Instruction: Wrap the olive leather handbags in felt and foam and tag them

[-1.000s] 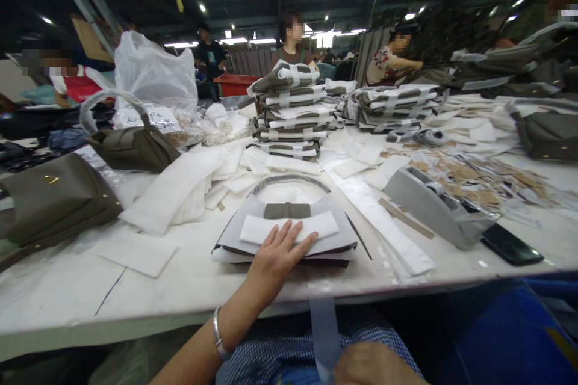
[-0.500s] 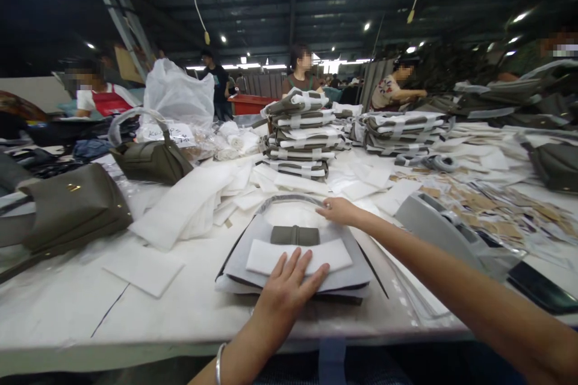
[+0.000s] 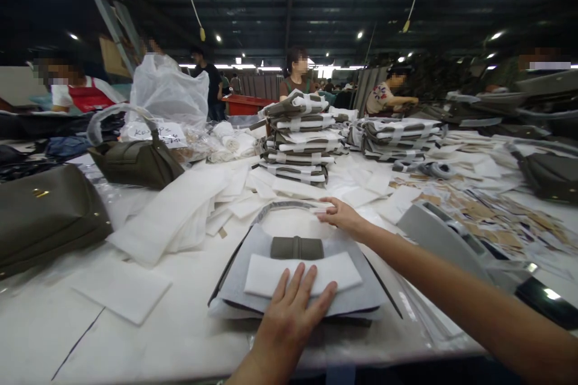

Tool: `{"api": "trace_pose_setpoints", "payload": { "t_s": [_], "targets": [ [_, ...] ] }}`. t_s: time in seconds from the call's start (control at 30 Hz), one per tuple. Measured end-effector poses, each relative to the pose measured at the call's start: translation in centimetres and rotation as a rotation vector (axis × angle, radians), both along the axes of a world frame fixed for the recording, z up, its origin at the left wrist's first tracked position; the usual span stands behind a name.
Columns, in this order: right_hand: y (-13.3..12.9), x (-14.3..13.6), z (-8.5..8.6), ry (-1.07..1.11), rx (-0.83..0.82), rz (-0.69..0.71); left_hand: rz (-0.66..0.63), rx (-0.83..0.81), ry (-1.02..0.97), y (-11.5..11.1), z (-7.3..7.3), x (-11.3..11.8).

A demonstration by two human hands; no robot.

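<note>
A dark olive handbag lies flat in front of me, covered by a pale tissue sheet (image 3: 239, 289) with the bag's brown-green strap tab (image 3: 297, 248) showing through. Across the sheet rests a white foam strip (image 3: 271, 277). My left hand (image 3: 295, 304) presses flat on the strip's lower edge, fingers spread. At the bag's far side, the wrapped grey handle (image 3: 275, 207) arches up. My right hand (image 3: 341, 216) has its thumb and fingers curled round the right part of that handle.
White foam sheets (image 3: 167, 213) lie left of the bag. Beyond stand stacks of wrapped bags (image 3: 300, 138). Unwrapped handbags (image 3: 49, 216) sit at left. A grey tape dispenser (image 3: 440, 240) and a dark phone-like slab (image 3: 548, 301) are at right. Co-workers (image 3: 298, 75) stand behind.
The view has shifted slightly, so the bag appears lower and larger. My left hand stays flat on the foam strip, and my right hand stays at the handle.
</note>
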State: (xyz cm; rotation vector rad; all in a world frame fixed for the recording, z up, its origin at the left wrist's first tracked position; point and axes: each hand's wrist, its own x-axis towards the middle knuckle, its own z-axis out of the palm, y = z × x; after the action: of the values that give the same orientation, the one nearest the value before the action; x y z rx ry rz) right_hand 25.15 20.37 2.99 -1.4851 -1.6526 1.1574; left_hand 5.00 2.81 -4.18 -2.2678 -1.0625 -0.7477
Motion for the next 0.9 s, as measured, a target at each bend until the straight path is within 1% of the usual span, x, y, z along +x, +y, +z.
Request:
{"api": "trace_pose_setpoints", "payload": {
  "t_s": [0.1,0.17,0.2,0.27,0.33,0.4,0.47,0.57,0.63,0.7,0.77,0.83,0.9],
  "targets": [
    [-2.4,1.6,1.4,0.139,0.107,0.026,0.002,0.023,-0.054,0.1,-0.3,0.1],
    [-4.4,2.6,2.5,0.204,0.177,0.072,0.005,0.003,-0.043,0.1,-0.3,0.1],
    [-5.5,3.0,3.0,0.201,0.204,0.104,0.007,-0.013,-0.024,0.1,-0.2,0.0],
    [-8.0,3.8,3.5,0.104,0.258,0.172,0.014,-0.05,0.027,0.0,0.2,-0.2],
    [-10.4,4.4,3.2,-0.035,0.36,0.275,0.0,-0.074,0.081,-0.1,0.7,-0.5],
    [-12.5,4.9,2.4,-0.141,0.509,0.397,-0.025,-0.081,0.111,-0.1,1.1,-0.5],
    [-13.9,5.2,1.4,-0.201,0.635,0.452,-0.031,-0.084,0.1,-0.1,1.5,-0.2],
    [-14.9,5.3,0.5,-0.237,0.737,0.384,-0.006,-0.104,0.123,0.0,1.8,0.4],
    [-15.0,5.1,0.6,-0.246,0.748,0.338,-0.003,-0.131,0.195,0.1,1.9,0.5],
    [-15.0,4.9,1.1,-0.261,0.734,0.306,-0.011,-0.151,0.244,0.3,1.8,0.4],
    [-15.4,4.5,1.7,-0.28,0.765,0.315,-0.024,-0.153,0.252,0.5,1.5,0.1],
    [-16.0,4.1,1.9,-0.293,0.85,0.349,-0.032,-0.152,0.246,0.7,1.0,-0.2],
    [-17.0,3.9,1.8,-0.308,0.951,0.378,-0.028,-0.17,0.239,0.7,0.6,-0.3]
  ]
}}
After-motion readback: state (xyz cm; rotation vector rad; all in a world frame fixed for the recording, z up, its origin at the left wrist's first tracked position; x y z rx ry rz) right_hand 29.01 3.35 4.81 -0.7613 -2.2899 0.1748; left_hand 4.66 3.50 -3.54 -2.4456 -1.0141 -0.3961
